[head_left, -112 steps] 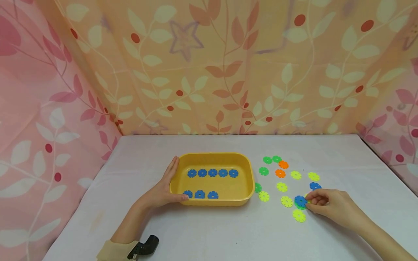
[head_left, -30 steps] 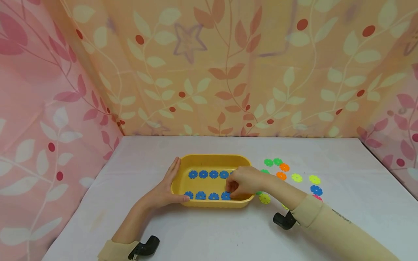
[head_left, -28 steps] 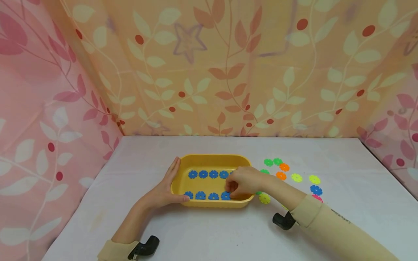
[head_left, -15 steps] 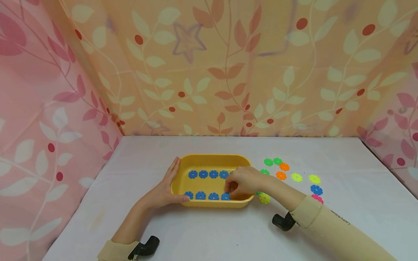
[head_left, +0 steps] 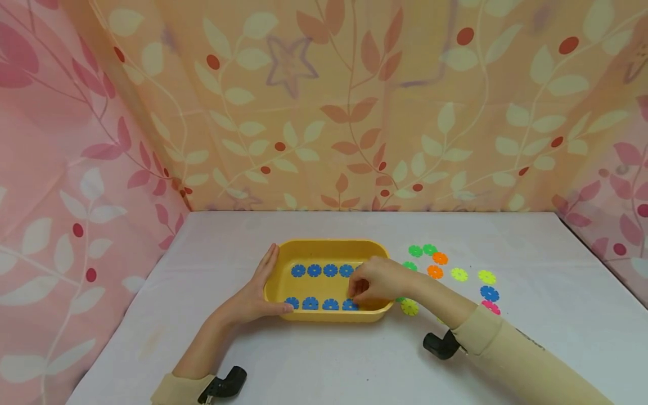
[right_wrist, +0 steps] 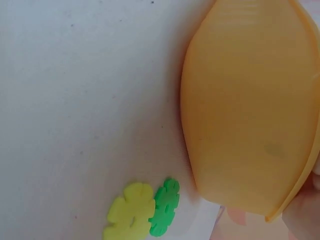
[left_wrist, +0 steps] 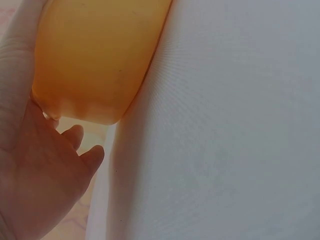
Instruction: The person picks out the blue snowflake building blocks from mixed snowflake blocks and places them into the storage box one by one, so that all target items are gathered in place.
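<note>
The left hand (head_left: 255,287) holds the left end of a yellow plastic basin (head_left: 336,316), thumb by its front rim and fingers along the outer wall. Over the basin's right half, the right hand (head_left: 379,279) has its fingertips at the right edge of a blue snowflake disc (head_left: 349,305), the rightmost visible one in the front row. Other blue snowflake discs (head_left: 331,270) lie in a back row, its right end partly covered by the right hand. The left wrist view has the left hand (left_wrist: 45,170) against the basin wall (left_wrist: 100,55); the right wrist view shows part of the right hand (right_wrist: 302,212).
Right of the basin, loose snowflake discs lie on the white tabletop: green (head_left: 415,251), orange (head_left: 435,272), yellow (head_left: 459,274), blue (head_left: 489,293) and pink (head_left: 491,307). The right forearm (head_left: 445,301) hides some. Patterned cloth (head_left: 324,112) hangs behind.
The right hand has brought a blue snowflake disc from the tabletop at right into the basin's front row. In the last second it has barely moved; the left hand stays on the basin.
</note>
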The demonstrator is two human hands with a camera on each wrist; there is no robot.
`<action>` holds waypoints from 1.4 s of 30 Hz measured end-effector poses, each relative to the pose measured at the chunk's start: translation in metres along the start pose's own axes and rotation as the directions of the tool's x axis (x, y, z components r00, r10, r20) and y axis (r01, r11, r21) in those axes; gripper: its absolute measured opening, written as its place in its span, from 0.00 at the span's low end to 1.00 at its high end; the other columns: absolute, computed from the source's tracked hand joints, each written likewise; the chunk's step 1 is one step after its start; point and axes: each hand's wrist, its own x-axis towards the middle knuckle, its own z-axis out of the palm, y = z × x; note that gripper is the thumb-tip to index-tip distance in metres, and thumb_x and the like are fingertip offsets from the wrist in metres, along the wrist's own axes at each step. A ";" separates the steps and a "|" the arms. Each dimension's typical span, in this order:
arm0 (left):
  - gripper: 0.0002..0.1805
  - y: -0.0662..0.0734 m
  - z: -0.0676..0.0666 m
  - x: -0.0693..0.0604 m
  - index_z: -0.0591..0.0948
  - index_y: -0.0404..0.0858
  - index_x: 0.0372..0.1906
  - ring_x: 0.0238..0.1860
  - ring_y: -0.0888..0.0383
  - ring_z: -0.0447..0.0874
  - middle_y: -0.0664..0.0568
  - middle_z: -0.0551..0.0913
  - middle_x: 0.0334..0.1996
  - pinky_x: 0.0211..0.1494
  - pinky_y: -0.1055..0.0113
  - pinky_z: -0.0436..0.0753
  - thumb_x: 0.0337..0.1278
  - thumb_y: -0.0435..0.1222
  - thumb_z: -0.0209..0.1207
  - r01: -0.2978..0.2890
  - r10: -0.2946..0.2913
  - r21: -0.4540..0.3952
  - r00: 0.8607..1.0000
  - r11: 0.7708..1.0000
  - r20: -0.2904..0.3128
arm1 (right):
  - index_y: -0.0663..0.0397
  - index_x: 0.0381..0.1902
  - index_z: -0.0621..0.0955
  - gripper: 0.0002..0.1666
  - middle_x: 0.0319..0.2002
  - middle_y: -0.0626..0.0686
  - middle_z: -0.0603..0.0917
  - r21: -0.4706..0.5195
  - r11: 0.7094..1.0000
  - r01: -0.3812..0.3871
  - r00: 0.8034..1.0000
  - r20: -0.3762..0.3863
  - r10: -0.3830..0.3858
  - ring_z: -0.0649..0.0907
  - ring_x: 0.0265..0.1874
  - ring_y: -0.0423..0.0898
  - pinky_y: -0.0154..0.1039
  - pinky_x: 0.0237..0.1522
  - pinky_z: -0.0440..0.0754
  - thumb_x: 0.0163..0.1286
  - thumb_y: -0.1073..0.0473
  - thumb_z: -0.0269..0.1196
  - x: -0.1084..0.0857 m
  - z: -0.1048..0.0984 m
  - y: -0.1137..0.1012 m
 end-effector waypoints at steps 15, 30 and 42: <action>0.69 -0.001 0.000 0.000 0.34 0.48 0.78 0.76 0.48 0.26 0.52 0.28 0.78 0.71 0.38 0.44 0.42 0.44 0.74 -0.004 0.004 -0.009 1.000 1.000 0.000 | 0.54 0.41 0.86 0.11 0.33 0.44 0.86 0.387 0.922 0.002 0.980 -0.186 0.076 0.84 0.34 0.43 0.37 0.39 0.84 0.63 0.55 0.69 -0.018 -0.006 0.007; 0.69 -0.002 0.000 0.001 0.35 0.45 0.78 0.76 0.46 0.27 0.51 0.29 0.78 0.70 0.36 0.45 0.42 0.45 0.74 -0.017 0.017 0.010 1.000 1.000 0.000 | 0.68 0.51 0.79 0.21 0.46 0.60 0.83 0.659 0.743 -0.115 0.839 -0.336 0.428 0.84 0.43 0.50 0.43 0.44 0.84 0.66 0.57 0.66 -0.115 -0.003 0.031; 0.68 -0.001 -0.001 0.000 0.35 0.47 0.78 0.76 0.49 0.27 0.53 0.29 0.78 0.71 0.38 0.44 0.42 0.44 0.74 0.005 -0.005 0.015 1.000 1.000 -0.002 | 0.63 0.55 0.78 0.22 0.48 0.49 0.85 0.643 0.709 -0.289 0.695 -0.369 0.618 0.84 0.42 0.44 0.34 0.43 0.82 0.71 0.54 0.62 -0.207 -0.008 0.066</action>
